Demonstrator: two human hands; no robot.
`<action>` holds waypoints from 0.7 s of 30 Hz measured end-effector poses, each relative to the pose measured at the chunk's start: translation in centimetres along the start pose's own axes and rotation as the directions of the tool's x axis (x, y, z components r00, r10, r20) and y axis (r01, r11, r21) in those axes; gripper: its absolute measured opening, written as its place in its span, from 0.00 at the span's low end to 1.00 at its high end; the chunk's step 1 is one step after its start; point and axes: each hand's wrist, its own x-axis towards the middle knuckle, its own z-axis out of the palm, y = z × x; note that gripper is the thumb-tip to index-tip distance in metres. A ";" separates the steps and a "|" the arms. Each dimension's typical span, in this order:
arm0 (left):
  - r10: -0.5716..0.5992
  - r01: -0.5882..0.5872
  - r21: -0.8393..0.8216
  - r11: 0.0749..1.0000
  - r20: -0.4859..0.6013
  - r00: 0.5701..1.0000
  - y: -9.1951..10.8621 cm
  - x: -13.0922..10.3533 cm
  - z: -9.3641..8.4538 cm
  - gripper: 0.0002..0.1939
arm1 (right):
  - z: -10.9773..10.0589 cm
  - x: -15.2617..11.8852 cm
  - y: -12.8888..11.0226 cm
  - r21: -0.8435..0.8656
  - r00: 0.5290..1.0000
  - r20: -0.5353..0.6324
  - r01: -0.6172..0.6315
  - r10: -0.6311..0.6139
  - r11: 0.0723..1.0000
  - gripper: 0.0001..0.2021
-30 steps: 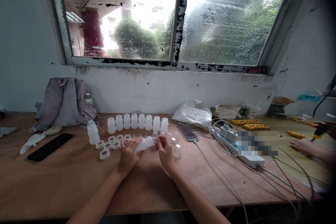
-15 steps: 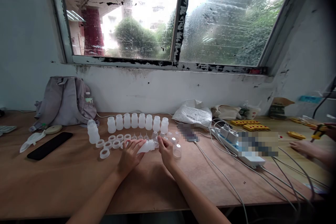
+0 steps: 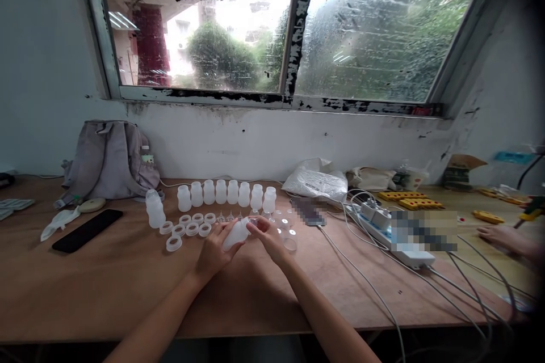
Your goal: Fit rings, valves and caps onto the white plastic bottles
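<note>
My left hand [image 3: 216,252] is wrapped around a frosted white baby bottle [image 3: 236,235], tilted with its mouth up and to the right. The fingers of my right hand [image 3: 266,236] pinch at the bottle's mouth, on what looks like a clear nipple, mostly hidden by the fingertips. Just beyond my hands, several clear nipples [image 3: 230,217] stand on the table. White screw rings [image 3: 174,243] lie in rows to the left of my left hand. Clear caps [image 3: 290,244] sit to the right of my right hand.
Several frosted bottles [image 3: 220,191] form a row at the back, with stacked bottle parts [image 3: 155,210] on the left. A black phone [image 3: 87,231] and backpack [image 3: 111,159] lie farther left. A power strip [image 3: 411,255] with cables is on the right, near another person's hand [image 3: 502,236].
The bottle has tilted more upright, its mouth rising. My right hand has closed in on the mouth, with its fingers now over it. The view has shifted slightly.
</note>
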 end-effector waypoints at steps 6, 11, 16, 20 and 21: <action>-0.030 0.029 -0.013 0.999 -0.008 1.000 -0.2 0.1 0.2 0.26 | 0.0 0.0 -0.1 0.007 0.996 0.084 0.019 -0.020 1.000 0.17; -0.030 0.030 -0.024 0.999 0.012 0.999 -0.1 0.0 0.2 0.26 | 0.1 0.0 0.2 -0.192 0.997 0.024 0.070 -0.067 0.979 0.14; 0.010 -0.011 0.058 0.998 0.008 1.000 0.0 -0.3 0.4 0.26 | 0.2 -0.1 1.0 -0.261 0.996 -0.058 0.055 -0.073 0.964 0.13; 0.055 -0.058 0.132 0.989 0.026 0.998 0.2 -0.3 0.4 0.25 | 0.4 -0.3 1.0 -0.260 0.990 -0.136 0.008 -0.045 0.966 0.15; 0.060 -0.064 0.143 0.988 0.035 0.998 0.3 -0.3 0.4 0.25 | 0.4 -0.4 1.0 -0.255 0.989 -0.144 0.000 -0.039 0.967 0.15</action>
